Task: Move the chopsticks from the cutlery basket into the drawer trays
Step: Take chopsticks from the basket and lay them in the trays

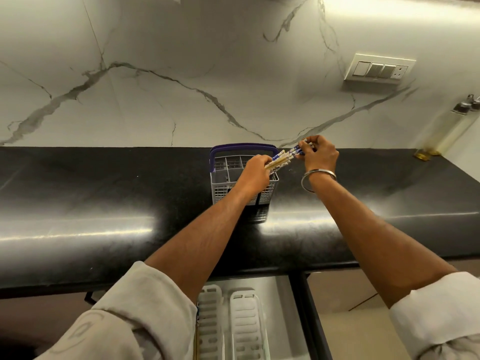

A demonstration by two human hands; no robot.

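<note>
A grey cutlery basket (222,178) with a purple handle stands on the black counter near the wall. Just above it, a bundle of blue-and-white patterned chopsticks (285,156) lies almost level, held at both ends. My left hand (255,172) grips the lower wooden ends over the basket. My right hand (320,154), with a metal bangle at the wrist, pinches the patterned upper ends to the right. Below the counter edge, an open drawer holds two white slotted trays (245,323); my left arm hides part of the left tray.
The glossy black counter (104,203) runs the full width against a marble-look wall. A switch panel (378,70) sits on the wall at the upper right. An oil bottle (446,131) leans at the far right of the counter.
</note>
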